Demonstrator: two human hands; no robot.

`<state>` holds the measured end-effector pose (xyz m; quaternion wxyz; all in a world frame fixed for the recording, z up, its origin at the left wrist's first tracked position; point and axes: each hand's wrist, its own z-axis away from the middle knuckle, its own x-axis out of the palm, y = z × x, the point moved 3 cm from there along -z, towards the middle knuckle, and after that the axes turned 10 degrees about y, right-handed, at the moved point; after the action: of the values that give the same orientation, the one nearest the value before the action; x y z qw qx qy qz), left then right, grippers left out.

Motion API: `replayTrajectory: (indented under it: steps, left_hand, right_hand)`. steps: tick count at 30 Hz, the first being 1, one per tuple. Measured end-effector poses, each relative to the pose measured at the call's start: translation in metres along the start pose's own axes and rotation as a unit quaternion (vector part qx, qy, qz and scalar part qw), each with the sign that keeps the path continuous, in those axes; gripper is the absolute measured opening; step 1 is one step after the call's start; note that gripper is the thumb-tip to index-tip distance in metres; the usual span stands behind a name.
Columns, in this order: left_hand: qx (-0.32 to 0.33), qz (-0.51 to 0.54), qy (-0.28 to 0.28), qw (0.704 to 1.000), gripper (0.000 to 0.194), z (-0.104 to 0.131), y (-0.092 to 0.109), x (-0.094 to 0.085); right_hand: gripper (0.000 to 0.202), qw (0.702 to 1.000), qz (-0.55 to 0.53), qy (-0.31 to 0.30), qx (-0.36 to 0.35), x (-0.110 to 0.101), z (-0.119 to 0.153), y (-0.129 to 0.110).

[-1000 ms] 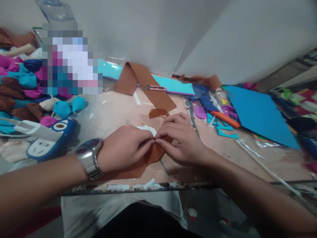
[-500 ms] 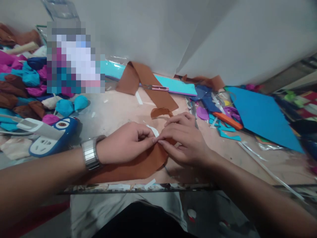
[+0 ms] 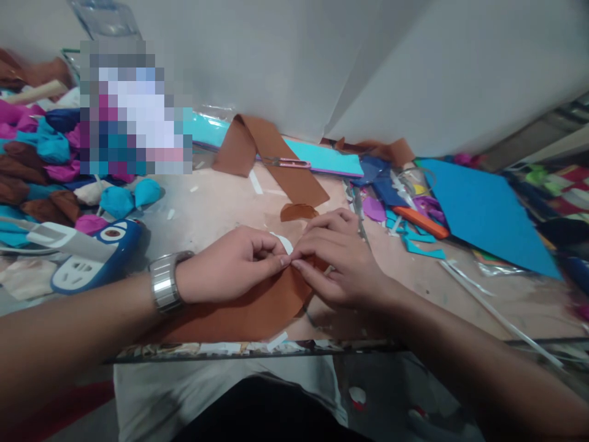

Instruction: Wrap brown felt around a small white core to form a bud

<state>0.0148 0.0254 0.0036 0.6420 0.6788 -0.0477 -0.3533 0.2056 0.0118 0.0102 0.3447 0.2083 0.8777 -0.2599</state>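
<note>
My left hand (image 3: 234, 264), with a metal band on its wrist, pinches the upper edge of a brown sheet of paper (image 3: 248, 313) between thumb and forefinger. Fingertips of my right hand (image 3: 338, 258) meet it there, closed on the same edge. The sheet lies near the front of the table, partly under my left forearm. A white piece (image 3: 281, 242) with a rounded edge pokes out just behind the pinching fingers; the rest of it is hidden. Beyond my right fingers sits a small curved brown scrap (image 3: 298, 212).
Pink-handled thread snips (image 3: 289, 163) lie on a folded brown strip (image 3: 276, 138) at the back. On the right are an orange cutter (image 3: 421, 222), a blue sheet (image 3: 492, 215) and a white rod (image 3: 501, 313). A blue-and-white power socket (image 3: 96, 258) and bundled colourful pieces (image 3: 55, 147) crowd the left.
Both hands stay pinched at the same spot, with only slight finger movement. The whole view has shifted a little.
</note>
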Motion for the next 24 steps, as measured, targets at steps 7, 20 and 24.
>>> replayTrajectory:
  steps: [7,20,24]
  left_hand:
    - [0.089,-0.197,0.06,0.975,0.029,0.008,0.01,0.001]
    - [0.179,-0.369,0.086,0.908,0.034,0.011,0.002,0.011]
    - [0.155,-0.334,0.083,0.926,0.03,0.01,0.003,0.01]
  right_hand:
    - [0.003,1.0,-0.007,-0.022,0.009,0.002,0.001,0.0]
    - [0.006,0.995,-0.013,-0.088,0.036,0.008,0.001,-0.002]
    - [0.005,0.995,-0.021,-0.086,0.043,0.009,0.0,0.0]
